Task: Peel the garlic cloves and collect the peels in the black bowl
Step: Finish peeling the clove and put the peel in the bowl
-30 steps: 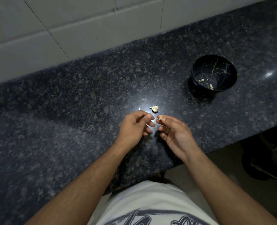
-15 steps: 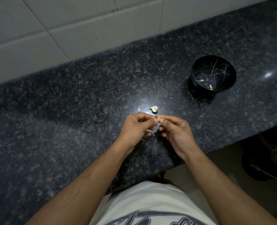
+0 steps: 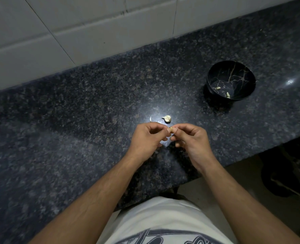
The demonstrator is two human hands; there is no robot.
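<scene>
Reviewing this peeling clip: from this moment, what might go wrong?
Both hands, left and right, pinch a tiny garlic clove above the counter, far from the black bowl; peel would likely drop on the counter. A loose peel already lies there beside the garlic piece. The small clove may slip.

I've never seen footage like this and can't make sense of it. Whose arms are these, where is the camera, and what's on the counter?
The camera sits on a person's head, looking down at their own arms. The left hand and right hand meet over a dark stone counter; their fingers pinch a small garlic clove. A piece of garlic and a peel scrap lie just beyond. The black bowl, far right, holds a few pale bits.
</scene>
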